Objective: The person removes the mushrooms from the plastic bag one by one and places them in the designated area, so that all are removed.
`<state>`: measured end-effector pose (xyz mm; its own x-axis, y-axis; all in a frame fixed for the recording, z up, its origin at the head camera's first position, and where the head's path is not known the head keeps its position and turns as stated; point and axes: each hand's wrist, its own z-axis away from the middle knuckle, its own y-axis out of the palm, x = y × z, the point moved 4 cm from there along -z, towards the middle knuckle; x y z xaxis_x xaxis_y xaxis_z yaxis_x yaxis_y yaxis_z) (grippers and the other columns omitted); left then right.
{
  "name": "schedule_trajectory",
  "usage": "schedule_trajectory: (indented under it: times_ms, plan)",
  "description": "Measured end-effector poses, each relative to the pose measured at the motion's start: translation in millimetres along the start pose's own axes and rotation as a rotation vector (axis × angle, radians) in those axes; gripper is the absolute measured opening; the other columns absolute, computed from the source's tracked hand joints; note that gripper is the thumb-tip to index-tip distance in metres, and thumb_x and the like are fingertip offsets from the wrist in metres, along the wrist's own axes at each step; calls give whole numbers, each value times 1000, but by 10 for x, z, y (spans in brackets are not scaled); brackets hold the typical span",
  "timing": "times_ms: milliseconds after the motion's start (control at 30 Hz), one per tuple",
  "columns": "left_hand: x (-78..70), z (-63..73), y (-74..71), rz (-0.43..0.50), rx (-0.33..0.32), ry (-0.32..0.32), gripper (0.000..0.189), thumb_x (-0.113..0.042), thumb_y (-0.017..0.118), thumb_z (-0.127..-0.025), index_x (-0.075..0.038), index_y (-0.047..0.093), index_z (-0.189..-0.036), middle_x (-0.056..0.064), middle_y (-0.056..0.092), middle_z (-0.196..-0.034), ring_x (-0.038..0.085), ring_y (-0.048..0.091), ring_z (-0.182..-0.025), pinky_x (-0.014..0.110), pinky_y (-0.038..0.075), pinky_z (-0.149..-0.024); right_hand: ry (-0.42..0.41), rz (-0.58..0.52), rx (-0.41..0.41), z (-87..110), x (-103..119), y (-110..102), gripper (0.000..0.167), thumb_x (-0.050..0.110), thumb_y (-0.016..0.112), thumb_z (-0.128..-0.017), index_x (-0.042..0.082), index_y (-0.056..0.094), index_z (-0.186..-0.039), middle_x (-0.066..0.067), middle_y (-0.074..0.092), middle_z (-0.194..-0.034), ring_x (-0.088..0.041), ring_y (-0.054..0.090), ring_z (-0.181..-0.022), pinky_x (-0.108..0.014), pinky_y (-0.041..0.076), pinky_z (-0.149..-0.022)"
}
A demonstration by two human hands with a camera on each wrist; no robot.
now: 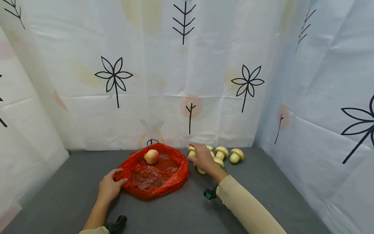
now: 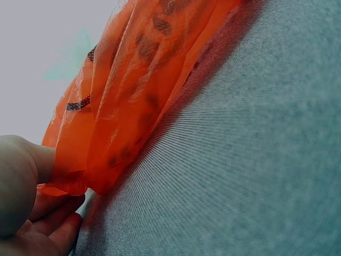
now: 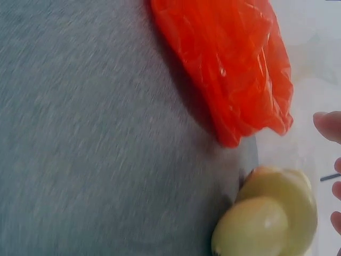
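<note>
A red plastic bag [image 1: 175,186] lies spread on the grey table with its mouth up and its rim rolled out. My left hand [image 1: 110,186] grips its left rim; in the left wrist view, thumb and fingers pinch the thin orange-red plastic [image 2: 114,106]. Inside the bag, toward the back, sits a round yellow and red piece [image 1: 152,156]. My right hand [image 1: 202,157] reaches over a group of pale yellow toy mushrooms [image 1: 221,152] right of the bag, partly covering them. Its fingers are extended and hold nothing. Below those fingertips, the right wrist view shows one mushroom [image 3: 282,213] close up.
One mushroom with a blushed cap [image 1: 236,156] stands at the group's right end. White patterned cloth [image 1: 163,120] rises behind the table [image 1: 163,214] and along both sides. Each wrist wears a dark strapped device [image 1: 209,194].
</note>
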<state>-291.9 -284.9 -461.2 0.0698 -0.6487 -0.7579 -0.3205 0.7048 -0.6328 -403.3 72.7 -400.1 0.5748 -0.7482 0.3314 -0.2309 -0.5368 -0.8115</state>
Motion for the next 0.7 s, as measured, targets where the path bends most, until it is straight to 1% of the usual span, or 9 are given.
schedule_trajectory:
  times_ms: [267, 367, 600, 700]
  plan:
    - [14, -2, 7, -3, 4, -4, 45, -14, 68, -89, 0, 55, -129, 33, 47, -135, 51, 43, -118, 65, 34, -95, 18, 13, 14, -129, 155, 147, 57, 27, 77, -85, 9, 56, -135, -8, 59, -131, -29, 53, -119, -44, 41, -100]
    - [16, -7, -2, -6, 2, -6, 45, -14, 69, -89, -1, 55, -129, 33, 47, -135, 51, 43, -119, 65, 34, -95, 15, 9, 1, -170, 239, 202, 57, 27, 77, -85, 10, 56, -135, -8, 58, -133, -29, 52, -121, -44, 40, -101]
    - [1, -5, -9, -13, 6, -4, 46, -14, 69, -89, 0, 54, -129, 34, 47, -134, 51, 44, -118, 65, 34, -94, -4, -81, -25, -198, 438, 337, 57, 22, 77, -85, 8, 54, -135, -9, 55, -134, -27, 48, -125, -41, 38, -104]
    - [-14, -6, -7, -11, 5, -4, 45, -14, 69, -89, 0, 54, -129, 33, 48, -134, 51, 44, -117, 64, 34, -94, -19, -101, -34, -207, 511, 384, 57, 24, 76, -86, 8, 53, -135, -9, 54, -134, -26, 47, -126, -40, 38, -105]
